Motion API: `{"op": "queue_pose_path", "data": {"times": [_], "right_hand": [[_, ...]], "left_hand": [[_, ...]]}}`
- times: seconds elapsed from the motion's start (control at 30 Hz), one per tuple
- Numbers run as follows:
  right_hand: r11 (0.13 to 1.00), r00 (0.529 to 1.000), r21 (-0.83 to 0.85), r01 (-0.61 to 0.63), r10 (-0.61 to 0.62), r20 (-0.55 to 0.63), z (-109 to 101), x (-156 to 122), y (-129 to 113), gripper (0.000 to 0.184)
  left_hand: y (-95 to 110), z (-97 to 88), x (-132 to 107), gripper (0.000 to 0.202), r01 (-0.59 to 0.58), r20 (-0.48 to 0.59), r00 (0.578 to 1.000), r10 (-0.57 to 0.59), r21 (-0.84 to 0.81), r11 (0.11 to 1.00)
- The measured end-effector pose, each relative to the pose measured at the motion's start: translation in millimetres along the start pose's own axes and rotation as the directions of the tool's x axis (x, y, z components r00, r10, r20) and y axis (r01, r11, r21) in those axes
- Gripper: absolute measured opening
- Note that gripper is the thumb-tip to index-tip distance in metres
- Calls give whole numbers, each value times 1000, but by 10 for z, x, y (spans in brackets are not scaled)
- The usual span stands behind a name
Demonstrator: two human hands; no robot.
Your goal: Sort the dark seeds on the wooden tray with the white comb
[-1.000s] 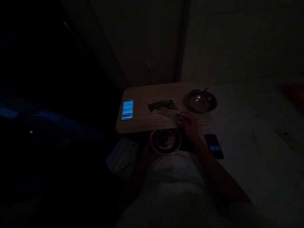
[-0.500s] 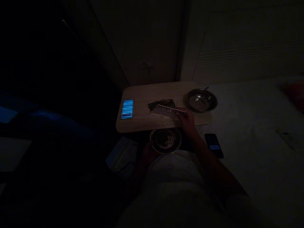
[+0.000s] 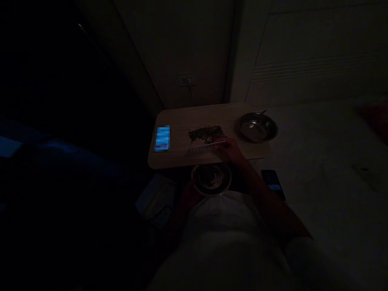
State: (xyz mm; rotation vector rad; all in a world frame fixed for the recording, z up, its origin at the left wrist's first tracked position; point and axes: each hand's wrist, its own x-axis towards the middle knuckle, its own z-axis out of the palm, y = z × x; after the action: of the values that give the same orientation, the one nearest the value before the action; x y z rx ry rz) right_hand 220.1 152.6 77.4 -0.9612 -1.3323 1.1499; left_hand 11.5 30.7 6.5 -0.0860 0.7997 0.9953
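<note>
My right hand is closed around one end of a long, flat, light strip with a row of dark slots. The strip lies at the near side of a spread of small dark grains on a wooden table. Just below the table's near edge, my left hand holds a metal bowl by its left side. Similar dark grains lie inside this bowl. The left fingers are partly hidden in the dark.
A larger metal bowl with a handle tip behind it stands at the table's right end. A lit phone screen is at the left end. Another phone lies on the pale surface to the right. A wall socket holds a plug.
My right hand has drawn the slotted strip toward me and left, off the grains, and turned it more edge-on. The left hand and bowl have stayed in place.
</note>
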Motion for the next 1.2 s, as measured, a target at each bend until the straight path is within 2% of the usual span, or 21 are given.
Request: {"op": "queue_pose_path", "data": {"times": [0.1, 0.23, 0.47, 0.57, 0.7, 0.83, 0.93, 1.0, 1.07, 1.13, 1.2], "right_hand": [[1000, 999, 6, 14, -15, 30, 10, 53, -52, 28], [999, 997, -19, 40, -39, 64, 19, 87, -68, 26], [1000, 989, -19, 14, -11, 149, 83, -86, -26, 19], [1000, 988, -18, -15, 18, 153, 132, -159, -41, 20], [998, 978, -18, -56, 58, 200, 208, -280, -111, 22], [986, 959, 46, -157, 141, 245, 241, -424, -187, 23], [986, 983, 74, -148, 138, 121, 189, -449, -215, 25], [995, 995, 49, -87, 89, -52, 122, -421, -219, 26], [999, 979, -38, -14, 5, -203, 50, -387, -218, 26], [988, 960, -147, 44, -83, -268, -9, -374, -213, 25], [970, 952, -231, 79, -142, -271, -44, -386, -206, 25]], "left_hand": [[-1, -24, 17, 35, 7, -13, 1000, -7, 5, 1000], [-1, -71, 51, 37, 12, 48, 999, -13, 5, 1000], [-15, -112, 99, 39, -16, 60, 998, 16, -6, 1000], [-25, -81, 85, 37, -15, 67, 998, 15, -1, 1000], [-40, -30, 56, 34, -78, 78, 994, 77, 11, 997], [-46, 2, 22, 34, -68, 120, 991, 64, 30, 997], [-45, -16, 24, 34, -77, 111, 991, 73, 32, 997], [-42, -55, 49, 31, -64, 112, 992, 61, 22, 998], [-39, -109, 84, 31, -48, 124, 991, 47, 5, 999], [-36, -159, 117, 31, -42, 117, 992, 42, -2, 999], [-31, -190, 137, 32, -42, 96, 995, 41, 4, 999]]}}
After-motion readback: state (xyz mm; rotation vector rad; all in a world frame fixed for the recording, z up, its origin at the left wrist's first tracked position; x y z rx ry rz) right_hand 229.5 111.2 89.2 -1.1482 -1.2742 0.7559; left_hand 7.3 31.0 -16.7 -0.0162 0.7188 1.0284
